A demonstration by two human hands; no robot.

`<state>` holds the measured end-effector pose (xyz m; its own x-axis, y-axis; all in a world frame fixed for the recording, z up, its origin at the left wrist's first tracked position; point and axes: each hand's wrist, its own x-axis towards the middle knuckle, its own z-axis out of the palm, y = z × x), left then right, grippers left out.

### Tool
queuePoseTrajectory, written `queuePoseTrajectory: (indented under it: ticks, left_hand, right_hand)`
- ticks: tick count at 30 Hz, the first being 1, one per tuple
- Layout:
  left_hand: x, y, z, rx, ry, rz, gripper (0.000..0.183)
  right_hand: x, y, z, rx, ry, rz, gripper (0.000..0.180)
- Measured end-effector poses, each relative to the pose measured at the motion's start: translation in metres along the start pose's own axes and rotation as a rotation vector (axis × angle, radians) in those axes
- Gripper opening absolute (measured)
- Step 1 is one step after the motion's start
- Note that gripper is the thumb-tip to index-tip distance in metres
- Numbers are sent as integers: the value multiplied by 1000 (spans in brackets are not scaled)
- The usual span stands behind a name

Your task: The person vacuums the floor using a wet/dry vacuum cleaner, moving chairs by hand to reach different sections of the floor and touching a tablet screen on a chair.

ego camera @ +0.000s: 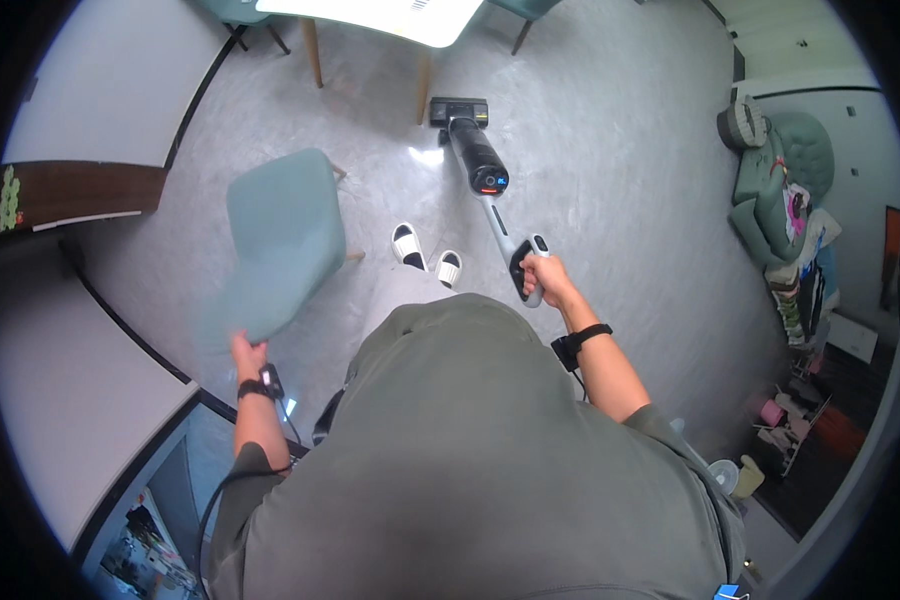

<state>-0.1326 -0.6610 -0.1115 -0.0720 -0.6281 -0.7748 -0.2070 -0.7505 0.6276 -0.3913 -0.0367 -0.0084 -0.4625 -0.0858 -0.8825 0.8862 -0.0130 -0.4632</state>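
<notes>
My right hand (544,276) is wrapped around the looped handle of a cordless upright floor cleaner (478,154). Its long body slants away from me, with a lit display on the motor end. The dark floor head (459,112) rests on the grey floor close to a wooden table leg. On the other side, my left hand (248,352) grips the edge of the backrest of a teal chair (289,217). The backrest and hand are slightly blurred, and some fingers are hidden. The chair's seat faces away from me, and two of its wooden legs show.
A white-topped table (390,16) with wooden legs stands ahead, with more teal chairs (526,7) beside it. A dark wooden shelf (90,193) juts from the left. A green armchair (776,195) piled with clothes and a woven basket (742,124) line the right wall.
</notes>
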Motion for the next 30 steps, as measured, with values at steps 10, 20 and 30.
queuePoseTrajectory:
  ticks: [10, 20, 30]
  left_hand:
    - [-55, -11, 19, 208, 152, 50, 46]
    - [-42, 5, -11, 419, -105, -113, 63]
    - [-62, 98, -35, 1515, -256, 292, 61]
  right_hand:
    - [-90, 25, -35, -567, 149, 29, 20]
    - [-26, 10, -9, 437, 145, -26, 21]
    - [130, 33, 72, 462, 314, -358, 18]
